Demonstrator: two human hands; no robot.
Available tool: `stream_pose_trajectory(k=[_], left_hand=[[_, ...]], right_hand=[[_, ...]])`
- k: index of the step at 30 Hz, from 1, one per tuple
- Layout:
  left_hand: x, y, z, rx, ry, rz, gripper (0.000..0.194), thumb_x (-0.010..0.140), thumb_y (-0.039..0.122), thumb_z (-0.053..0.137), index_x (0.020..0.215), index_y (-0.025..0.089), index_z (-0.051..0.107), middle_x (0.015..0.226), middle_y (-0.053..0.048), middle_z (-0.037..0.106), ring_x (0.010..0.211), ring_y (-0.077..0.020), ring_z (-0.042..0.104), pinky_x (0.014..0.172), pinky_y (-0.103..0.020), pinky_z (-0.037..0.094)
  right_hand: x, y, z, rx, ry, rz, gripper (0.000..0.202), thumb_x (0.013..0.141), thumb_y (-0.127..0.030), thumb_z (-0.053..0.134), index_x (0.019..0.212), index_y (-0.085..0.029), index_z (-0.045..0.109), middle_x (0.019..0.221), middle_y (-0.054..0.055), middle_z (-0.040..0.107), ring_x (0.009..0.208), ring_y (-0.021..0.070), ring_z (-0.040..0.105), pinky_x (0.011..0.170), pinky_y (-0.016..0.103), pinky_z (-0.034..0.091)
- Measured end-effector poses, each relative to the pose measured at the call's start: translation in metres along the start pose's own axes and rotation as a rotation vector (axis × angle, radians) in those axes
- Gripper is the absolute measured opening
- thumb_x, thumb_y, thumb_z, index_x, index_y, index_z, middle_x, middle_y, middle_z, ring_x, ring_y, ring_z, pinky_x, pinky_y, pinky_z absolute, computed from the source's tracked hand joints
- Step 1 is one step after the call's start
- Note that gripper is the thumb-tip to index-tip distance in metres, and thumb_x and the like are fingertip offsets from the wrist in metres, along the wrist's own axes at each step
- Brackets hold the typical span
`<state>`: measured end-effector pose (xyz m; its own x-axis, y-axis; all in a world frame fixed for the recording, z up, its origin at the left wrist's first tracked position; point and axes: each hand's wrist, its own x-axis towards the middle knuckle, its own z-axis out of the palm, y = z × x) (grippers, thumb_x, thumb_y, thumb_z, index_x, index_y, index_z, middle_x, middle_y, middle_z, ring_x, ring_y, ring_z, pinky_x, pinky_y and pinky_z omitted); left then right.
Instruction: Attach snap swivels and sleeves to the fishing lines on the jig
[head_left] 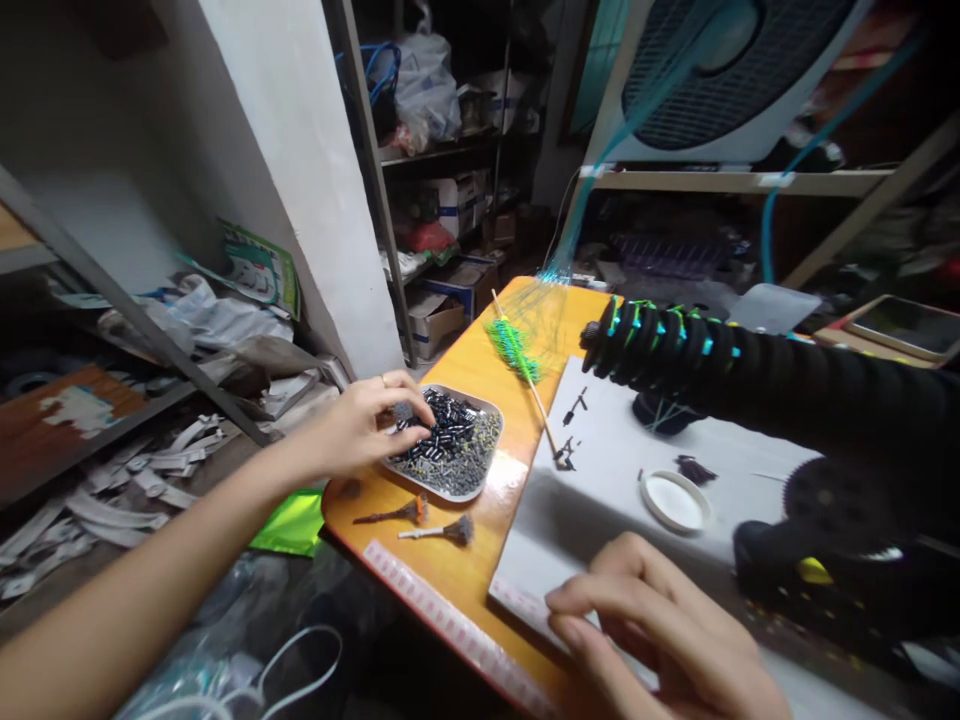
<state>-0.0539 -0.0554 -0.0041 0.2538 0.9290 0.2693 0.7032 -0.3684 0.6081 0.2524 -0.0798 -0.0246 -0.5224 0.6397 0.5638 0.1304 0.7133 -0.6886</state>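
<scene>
My left hand [375,425] reaches over a white tray [491,478] of small parts, its fingers apart above a pile of black cylindrical pieces [448,425]. Grey and yellowish bits [457,465] fill the tray's nearer side. Low in the view, my right hand [645,625] is closed in a pinch over the edge of the white board [555,540]; whatever lies between its fingertips is too small to make out. Two small brushes, one orange [409,511] and one white [442,531], lie on the orange table [480,560] in front of the tray.
A black ribbed roller [705,350] with green and blue strands juts in from the right. A white round lid [675,502] lies on the board. Behind the tray is a stick with green bristles [514,350]. Blue filaments [574,225] hang near a fan [697,80].
</scene>
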Motion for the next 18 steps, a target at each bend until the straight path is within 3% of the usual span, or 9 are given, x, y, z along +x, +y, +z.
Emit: stream_pose_trajectory(k=[2, 4, 6, 8, 12, 18], left_hand=[[-0.016, 0.028, 0.022, -0.151, 0.105, -0.023, 0.012, 0.092, 0.029, 0.063, 0.093, 0.019, 0.070, 0.095, -0.006, 0.066, 0.081, -0.0166, 0.063, 0.066, -0.027, 0.050], [-0.033, 0.056, 0.050, -0.705, 0.236, -0.182, 0.010, 0.085, 0.030, 0.074, 0.087, 0.021, 0.073, 0.083, -0.004, 0.069, 0.069, -0.0124, 0.059, 0.057, -0.021, 0.046], [-0.046, 0.079, 0.077, -1.161, 0.273, -0.298, 0.011, 0.081, 0.032, 0.079, 0.087, 0.024, 0.076, 0.081, -0.002, 0.071, 0.050, -0.0032, 0.042, 0.045, -0.015, 0.032], [-0.053, 0.095, 0.097, -1.423, 0.280, -0.411, 0.010, 0.080, 0.032, 0.081, 0.083, 0.024, 0.078, 0.078, -0.001, 0.072, 0.043, 0.0011, 0.028, 0.041, -0.013, 0.023], [-0.057, 0.109, 0.116, -1.556, 0.338, -0.525, 0.012, 0.076, 0.031, 0.085, 0.080, 0.022, 0.078, 0.075, -0.001, 0.073, 0.041, 0.0032, 0.025, 0.040, -0.012, 0.019], [-0.063, 0.114, 0.127, -1.565, 0.346, -0.496, 0.014, 0.080, 0.031, 0.082, 0.084, 0.020, 0.075, 0.081, -0.002, 0.074, 0.040, 0.0037, 0.023, 0.038, -0.012, 0.017]], right_hand=[[0.000, -0.001, 0.001, 0.012, 0.047, -0.001, 0.016, 0.087, -0.007, 0.063, 0.091, -0.021, 0.069, 0.070, 0.000, 0.058, 0.056, 0.0113, 0.057, 0.046, 0.020, 0.045], [-0.002, -0.003, 0.002, 0.032, 0.099, 0.012, 0.016, 0.086, -0.007, 0.064, 0.091, -0.021, 0.070, 0.070, 0.000, 0.058, 0.057, 0.0114, 0.056, 0.047, 0.020, 0.044], [-0.004, -0.005, 0.003, 0.057, 0.134, 0.023, 0.016, 0.086, -0.007, 0.065, 0.091, -0.021, 0.070, 0.070, 0.000, 0.057, 0.058, 0.0112, 0.055, 0.047, 0.020, 0.044], [-0.007, -0.007, 0.003, 0.077, 0.147, 0.027, 0.016, 0.086, -0.007, 0.066, 0.093, -0.021, 0.071, 0.071, 0.000, 0.057, 0.058, 0.0109, 0.054, 0.048, 0.020, 0.043], [-0.011, -0.010, 0.002, 0.097, 0.145, 0.037, 0.016, 0.086, -0.007, 0.067, 0.093, -0.020, 0.072, 0.071, -0.001, 0.054, 0.060, 0.0111, 0.054, 0.049, 0.021, 0.043], [-0.013, -0.013, 0.001, 0.089, 0.155, 0.022, 0.018, 0.085, -0.005, 0.066, 0.095, -0.020, 0.071, 0.072, -0.001, 0.055, 0.060, 0.0107, 0.054, 0.049, 0.021, 0.044]])
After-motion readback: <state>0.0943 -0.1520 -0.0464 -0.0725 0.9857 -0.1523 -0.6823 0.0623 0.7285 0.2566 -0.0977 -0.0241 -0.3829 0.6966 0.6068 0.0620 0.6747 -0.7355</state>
